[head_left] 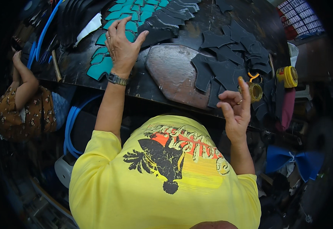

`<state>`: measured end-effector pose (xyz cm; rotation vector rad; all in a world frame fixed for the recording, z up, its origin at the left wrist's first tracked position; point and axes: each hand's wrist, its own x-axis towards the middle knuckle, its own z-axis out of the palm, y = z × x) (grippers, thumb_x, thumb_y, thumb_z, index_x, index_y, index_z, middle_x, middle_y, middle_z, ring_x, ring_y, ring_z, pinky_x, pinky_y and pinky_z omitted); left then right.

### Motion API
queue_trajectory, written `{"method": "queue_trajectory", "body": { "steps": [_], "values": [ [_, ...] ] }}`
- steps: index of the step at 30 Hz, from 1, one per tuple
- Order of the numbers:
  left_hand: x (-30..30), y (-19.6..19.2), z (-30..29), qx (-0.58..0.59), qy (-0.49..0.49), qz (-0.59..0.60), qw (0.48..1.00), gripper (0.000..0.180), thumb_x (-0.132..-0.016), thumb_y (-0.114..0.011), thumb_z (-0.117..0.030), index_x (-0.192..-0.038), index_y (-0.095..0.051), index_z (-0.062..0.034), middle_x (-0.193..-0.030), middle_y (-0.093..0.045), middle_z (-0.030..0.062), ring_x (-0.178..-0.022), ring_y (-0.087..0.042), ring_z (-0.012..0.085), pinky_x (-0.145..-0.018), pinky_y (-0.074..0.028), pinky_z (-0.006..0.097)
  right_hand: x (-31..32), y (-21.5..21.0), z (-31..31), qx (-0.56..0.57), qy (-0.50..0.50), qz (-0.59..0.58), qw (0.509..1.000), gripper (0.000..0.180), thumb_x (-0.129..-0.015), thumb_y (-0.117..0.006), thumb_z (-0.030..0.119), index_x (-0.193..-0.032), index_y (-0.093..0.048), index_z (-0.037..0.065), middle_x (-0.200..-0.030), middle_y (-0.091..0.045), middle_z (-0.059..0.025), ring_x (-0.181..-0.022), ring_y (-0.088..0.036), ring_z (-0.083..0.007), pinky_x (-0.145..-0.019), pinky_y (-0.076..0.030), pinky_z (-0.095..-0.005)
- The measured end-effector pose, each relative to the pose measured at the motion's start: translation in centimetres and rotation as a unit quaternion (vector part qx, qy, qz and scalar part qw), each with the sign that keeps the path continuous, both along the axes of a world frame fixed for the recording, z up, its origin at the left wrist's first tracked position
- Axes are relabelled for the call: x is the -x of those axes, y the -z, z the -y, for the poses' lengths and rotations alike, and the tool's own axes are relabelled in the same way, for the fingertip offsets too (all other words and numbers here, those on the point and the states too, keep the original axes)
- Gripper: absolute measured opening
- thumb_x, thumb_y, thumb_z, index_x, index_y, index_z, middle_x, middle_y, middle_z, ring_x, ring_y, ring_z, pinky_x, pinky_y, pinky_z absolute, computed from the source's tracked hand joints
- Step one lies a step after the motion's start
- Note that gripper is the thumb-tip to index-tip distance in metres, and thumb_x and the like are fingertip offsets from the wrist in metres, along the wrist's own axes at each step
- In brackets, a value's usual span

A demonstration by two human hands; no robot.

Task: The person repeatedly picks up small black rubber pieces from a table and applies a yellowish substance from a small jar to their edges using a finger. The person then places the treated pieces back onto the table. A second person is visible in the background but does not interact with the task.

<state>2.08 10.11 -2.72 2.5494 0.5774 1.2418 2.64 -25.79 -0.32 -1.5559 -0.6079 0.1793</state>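
My left hand [121,49], with a watch at the wrist, is spread over rows of overlapping teal cut pieces [97,70] on the dark table. Its thumb points toward a stack of black cut pieces [160,26] beside them; I cannot tell whether it touches either. My right hand [235,114] is raised at the table's front edge, empty, with the index finger stretched up and a yellowish-brown smear on its tip. Right by that finger stands an open glass jar [256,92] with amber stuff inside. A worn, angular board [174,72] lies between my hands.
Loose black pieces [227,49] are heaped right of the board, some overlapping it. Orange handles [253,77] lie behind the jar, and a yellow container [287,77] stands at the right edge. Blue tubing [73,129] hangs below the table. Another person [29,103] sits at the left.
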Motion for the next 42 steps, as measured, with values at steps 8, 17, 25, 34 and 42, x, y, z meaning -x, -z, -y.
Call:
{"method": "queue_trajectory", "body": {
  "steps": [8,17,25,34,42],
  "values": [
    [-3.8,-1.6,4.8,0.202,0.281,-0.009,0.938,0.030,-0.084,-0.076,-0.027,-0.108,-0.071,-0.0093,-0.098,-0.072,0.0115,-0.091,-0.069,0.0268,-0.081,-0.053,0.038,-2.2,-1.8,4.1,-0.038,0.074,0.081,0.993,0.059,-0.100,-0.056,0.011,-0.153,-0.031,0.005,-0.107,-0.062,-0.0116,-0.089,-0.058,-0.0117,-0.080,-0.050,-0.0258],
    [-11.3,0.1,10.5,0.089,0.231,-0.285,0.926,0.066,-0.085,-0.072,-0.051,-0.137,-0.054,-0.0119,-0.100,-0.073,0.0170,-0.096,-0.071,0.0345,-0.082,-0.055,0.044,-6.7,-4.0,8.7,0.173,0.208,0.142,0.952,0.047,-0.106,-0.046,0.036,-0.106,-0.073,-0.003,-0.122,-0.057,-0.0107,-0.117,-0.054,-0.0216,-0.102,-0.040,-0.0334],
    [-14.6,2.7,10.3,0.150,0.269,-0.261,0.915,0.072,-0.076,-0.084,-0.025,-0.140,-0.052,-0.0151,-0.095,-0.073,0.0081,-0.086,-0.070,0.0233,-0.075,-0.055,0.036,-9.1,-4.3,9.5,0.392,0.092,0.256,0.879,0.037,-0.096,-0.057,0.039,-0.102,-0.078,0.009,-0.135,-0.059,-0.0144,-0.137,-0.040,-0.0338,-0.113,-0.029,-0.0456],
    [-12.2,0.7,7.6,0.280,0.281,-0.091,0.913,0.041,-0.081,-0.079,-0.022,-0.113,-0.070,0.0017,-0.087,-0.073,0.0085,-0.080,-0.070,0.0153,-0.076,-0.056,0.030,-9.1,-4.7,6.9,0.539,0.037,0.294,0.789,0.048,-0.095,-0.056,0.048,-0.098,-0.078,0.005,-0.128,-0.062,-0.0153,-0.132,-0.045,-0.0352,-0.112,-0.029,-0.0511],
    [-2.7,-2.3,8.4,0.548,0.384,-0.027,0.742,0.025,-0.089,-0.074,-0.013,-0.111,-0.070,-0.0013,-0.091,-0.069,-0.0011,-0.077,-0.059,0.0029,-0.067,-0.047,0.019,-4.2,-3.7,7.1,0.380,0.253,0.278,0.845,0.024,-0.093,-0.065,0.019,-0.109,-0.072,0.004,-0.116,-0.063,-0.0180,-0.111,-0.059,-0.0333,-0.095,-0.047,-0.0390]
  ]
}}
